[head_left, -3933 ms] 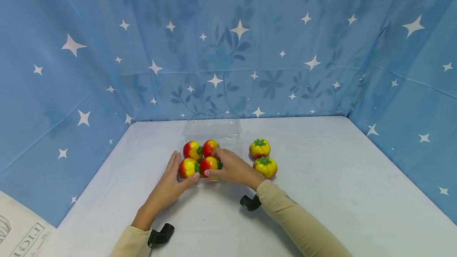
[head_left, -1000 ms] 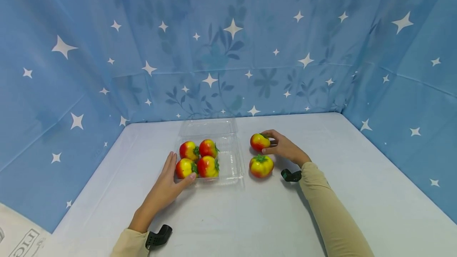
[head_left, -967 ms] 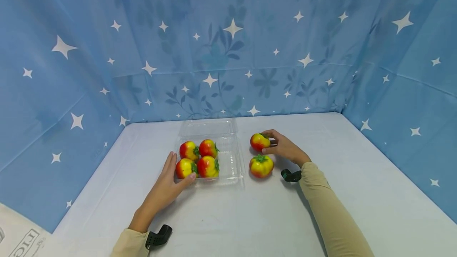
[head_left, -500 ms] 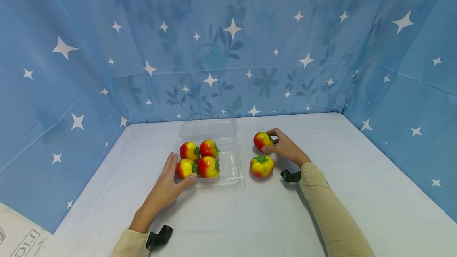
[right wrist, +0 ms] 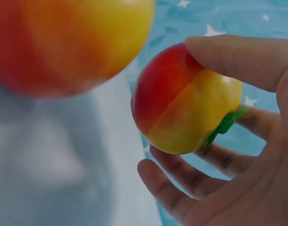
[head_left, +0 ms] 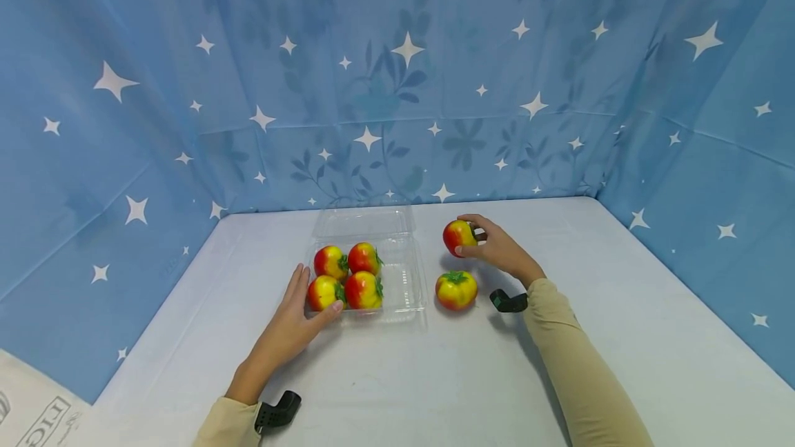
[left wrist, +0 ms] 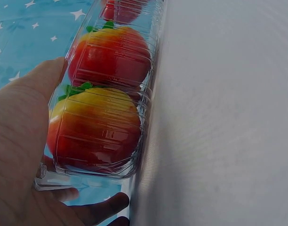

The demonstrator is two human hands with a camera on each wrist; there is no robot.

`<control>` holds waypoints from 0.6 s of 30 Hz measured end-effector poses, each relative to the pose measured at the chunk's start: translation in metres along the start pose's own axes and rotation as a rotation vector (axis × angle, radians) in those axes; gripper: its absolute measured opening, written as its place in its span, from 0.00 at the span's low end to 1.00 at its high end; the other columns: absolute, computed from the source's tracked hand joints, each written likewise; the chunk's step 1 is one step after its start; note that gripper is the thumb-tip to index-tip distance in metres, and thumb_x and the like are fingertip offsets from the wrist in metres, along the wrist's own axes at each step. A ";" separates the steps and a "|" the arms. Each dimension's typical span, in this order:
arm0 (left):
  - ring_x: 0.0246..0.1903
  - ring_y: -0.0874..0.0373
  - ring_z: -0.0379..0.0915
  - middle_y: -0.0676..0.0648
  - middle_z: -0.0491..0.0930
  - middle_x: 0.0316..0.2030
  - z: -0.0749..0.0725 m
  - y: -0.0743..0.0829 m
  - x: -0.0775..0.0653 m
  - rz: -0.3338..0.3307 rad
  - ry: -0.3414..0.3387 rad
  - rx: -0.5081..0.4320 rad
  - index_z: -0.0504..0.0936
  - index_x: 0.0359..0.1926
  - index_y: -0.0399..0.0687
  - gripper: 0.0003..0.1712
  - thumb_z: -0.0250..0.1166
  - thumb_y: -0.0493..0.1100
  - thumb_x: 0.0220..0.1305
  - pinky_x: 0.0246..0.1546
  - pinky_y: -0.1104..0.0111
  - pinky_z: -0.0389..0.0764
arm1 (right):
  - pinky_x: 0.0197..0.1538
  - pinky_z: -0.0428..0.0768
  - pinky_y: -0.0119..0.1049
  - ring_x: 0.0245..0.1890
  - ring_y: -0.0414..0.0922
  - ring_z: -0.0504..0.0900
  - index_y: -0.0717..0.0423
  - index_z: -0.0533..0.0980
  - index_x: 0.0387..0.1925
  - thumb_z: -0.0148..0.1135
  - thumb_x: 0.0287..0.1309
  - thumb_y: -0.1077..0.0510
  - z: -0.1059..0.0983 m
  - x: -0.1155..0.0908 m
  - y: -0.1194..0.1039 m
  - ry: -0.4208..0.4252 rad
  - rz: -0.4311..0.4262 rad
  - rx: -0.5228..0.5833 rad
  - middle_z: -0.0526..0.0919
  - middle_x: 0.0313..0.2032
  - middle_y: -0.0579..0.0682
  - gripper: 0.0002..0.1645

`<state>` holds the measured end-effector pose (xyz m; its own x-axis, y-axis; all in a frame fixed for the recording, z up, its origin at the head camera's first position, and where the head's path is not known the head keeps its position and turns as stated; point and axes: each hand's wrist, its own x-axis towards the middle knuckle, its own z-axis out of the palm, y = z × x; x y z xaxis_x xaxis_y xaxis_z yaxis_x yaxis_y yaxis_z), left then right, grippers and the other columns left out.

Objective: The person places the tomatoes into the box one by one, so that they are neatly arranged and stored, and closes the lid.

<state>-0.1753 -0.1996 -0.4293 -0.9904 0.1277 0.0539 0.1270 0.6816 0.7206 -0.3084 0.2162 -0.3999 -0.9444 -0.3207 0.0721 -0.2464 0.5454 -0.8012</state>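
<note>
My right hand (head_left: 502, 249) holds a red and yellow toy persimmon (head_left: 458, 239) with a green leafy top. In the right wrist view the thumb lies on one side of this persimmon (right wrist: 181, 103) and fingers on the other; its leaves face the palm. A second loose persimmon (head_left: 456, 291) stands on the table just in front, leaves up. My left hand (head_left: 290, 323) rests at the near left corner of a clear plastic clamshell box (head_left: 404, 281), fingers straight along its side, thumb at the front wall (left wrist: 97, 141). Several persimmons (head_left: 364, 290) lie in the box's left part.
The box's clear lid (head_left: 363, 222) lies folded back behind it. A white cloth covers the table (head_left: 385, 392). Blue star-patterned curtains (head_left: 404, 88) stand along the back and sides. Printed pale fabric (head_left: 37, 399) shows at the lower left.
My right hand has left the box, gone right to the far loose persimmon and gripped it. Over the last second the persimmon has risen slightly, away from the other. The left hand stays put.
</note>
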 end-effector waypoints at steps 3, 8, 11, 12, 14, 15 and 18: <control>0.83 0.36 0.31 0.37 0.30 0.86 0.000 0.000 0.000 0.004 0.001 -0.001 0.38 0.86 0.36 0.67 0.64 0.72 0.71 0.77 0.38 0.44 | 0.64 0.78 0.64 0.66 0.66 0.72 0.51 0.65 0.78 0.73 0.67 0.49 0.000 0.000 -0.008 0.013 -0.010 -0.008 0.71 0.70 0.65 0.44; 0.83 0.36 0.31 0.37 0.30 0.86 0.000 0.000 0.000 0.006 0.002 -0.005 0.38 0.86 0.36 0.67 0.64 0.72 0.71 0.77 0.39 0.44 | 0.63 0.80 0.60 0.63 0.63 0.77 0.54 0.65 0.77 0.73 0.68 0.49 0.002 -0.002 -0.021 0.030 -0.039 0.000 0.74 0.67 0.64 0.43; 0.83 0.36 0.31 0.37 0.30 0.86 0.000 0.000 -0.001 0.004 0.001 -0.005 0.37 0.86 0.36 0.67 0.64 0.72 0.71 0.77 0.39 0.44 | 0.62 0.81 0.58 0.61 0.61 0.79 0.55 0.65 0.76 0.73 0.68 0.48 0.004 -0.004 -0.028 0.030 -0.057 0.014 0.77 0.64 0.63 0.42; 0.83 0.36 0.31 0.37 0.30 0.86 0.000 0.000 -0.001 0.004 0.001 -0.004 0.37 0.86 0.37 0.67 0.64 0.72 0.71 0.77 0.39 0.44 | 0.62 0.82 0.57 0.60 0.61 0.80 0.55 0.65 0.75 0.73 0.68 0.48 0.005 -0.004 -0.030 0.030 -0.061 0.016 0.78 0.64 0.62 0.42; 0.83 0.36 0.32 0.37 0.30 0.86 0.000 0.000 0.000 0.004 0.002 -0.005 0.37 0.86 0.37 0.67 0.64 0.72 0.71 0.77 0.39 0.44 | 0.62 0.82 0.56 0.60 0.60 0.80 0.56 0.66 0.75 0.72 0.69 0.46 0.007 -0.004 -0.034 0.025 -0.069 0.012 0.78 0.63 0.61 0.42; 0.83 0.36 0.32 0.37 0.30 0.86 0.000 0.000 0.000 0.004 0.001 -0.006 0.37 0.86 0.37 0.67 0.64 0.72 0.71 0.77 0.39 0.44 | 0.62 0.81 0.56 0.60 0.59 0.80 0.56 0.66 0.74 0.72 0.69 0.45 0.009 -0.004 -0.037 0.023 -0.070 0.008 0.79 0.63 0.61 0.41; 0.83 0.36 0.32 0.38 0.30 0.86 0.000 0.000 0.000 0.003 -0.001 -0.011 0.38 0.86 0.37 0.67 0.64 0.72 0.71 0.77 0.38 0.44 | 0.63 0.81 0.56 0.60 0.59 0.80 0.57 0.66 0.74 0.71 0.69 0.45 0.014 -0.005 -0.044 0.012 -0.072 0.003 0.80 0.62 0.60 0.41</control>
<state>-0.1753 -0.1999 -0.4292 -0.9899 0.1301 0.0557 0.1294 0.6729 0.7283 -0.2896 0.1835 -0.3735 -0.9269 -0.3494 0.1370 -0.3131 0.5187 -0.7956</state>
